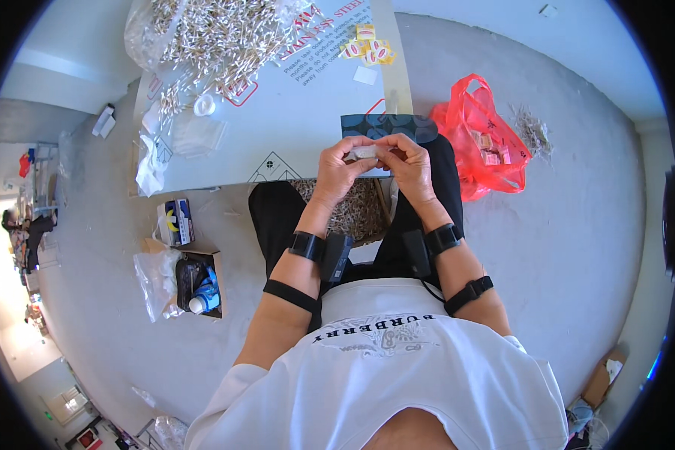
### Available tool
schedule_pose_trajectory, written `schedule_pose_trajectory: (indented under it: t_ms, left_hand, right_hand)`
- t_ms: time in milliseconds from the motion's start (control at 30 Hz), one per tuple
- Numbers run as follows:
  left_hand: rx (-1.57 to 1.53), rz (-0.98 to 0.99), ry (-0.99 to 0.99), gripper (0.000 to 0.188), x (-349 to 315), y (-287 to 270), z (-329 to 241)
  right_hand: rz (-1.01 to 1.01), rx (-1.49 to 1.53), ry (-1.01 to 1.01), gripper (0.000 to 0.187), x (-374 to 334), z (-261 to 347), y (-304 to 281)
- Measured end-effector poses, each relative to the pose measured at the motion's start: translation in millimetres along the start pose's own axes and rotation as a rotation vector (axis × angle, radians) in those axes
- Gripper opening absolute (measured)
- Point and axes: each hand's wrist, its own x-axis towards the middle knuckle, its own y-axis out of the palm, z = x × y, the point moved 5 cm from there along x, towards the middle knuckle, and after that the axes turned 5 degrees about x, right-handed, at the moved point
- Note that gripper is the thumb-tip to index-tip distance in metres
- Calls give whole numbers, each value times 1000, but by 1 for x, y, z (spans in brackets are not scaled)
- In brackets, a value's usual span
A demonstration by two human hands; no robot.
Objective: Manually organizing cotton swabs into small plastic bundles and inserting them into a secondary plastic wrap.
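Over the table's front edge, my left hand [336, 169] and my right hand [409, 166] meet, fingers closed on a small white, packet-like piece [363, 153]. Its exact kind is partly hidden by the fingers. Just beyond my hands lies a dark sheet with round shapes [388, 126]. A large heap of loose cotton swabs [217, 37] covers the table's far left. Small yellow cards [370, 49] lie at the far right, with a white square [365, 75] below them. Between my knees stands a box holding many swab-like sticks [345, 210].
The table [277, 142] also bears a white round container [204, 105] and crumpled plastic [151, 165]. An open red bag [478, 135] with small packets stands on the floor at the right, beside scattered sticks [531, 131]. A carton [216, 285] with a blue-and-white bottle sits at the left.
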Motion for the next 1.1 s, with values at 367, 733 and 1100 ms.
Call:
schedule_pose_trajectory:
  t_ms: [367,733,1100]
  left_hand:
    - [516,-102,413,26,-11,1,-60]
    - [218,-116,293,23,-43,2,-121]
    - [109,-125,203,21,-59,-2,-146]
  right_hand:
    - [92,-18,-37,25,-13,44,6]
    - [192,58,-136,14,-38,92,20]
    - [217,82,-156,18,-50,115,24]
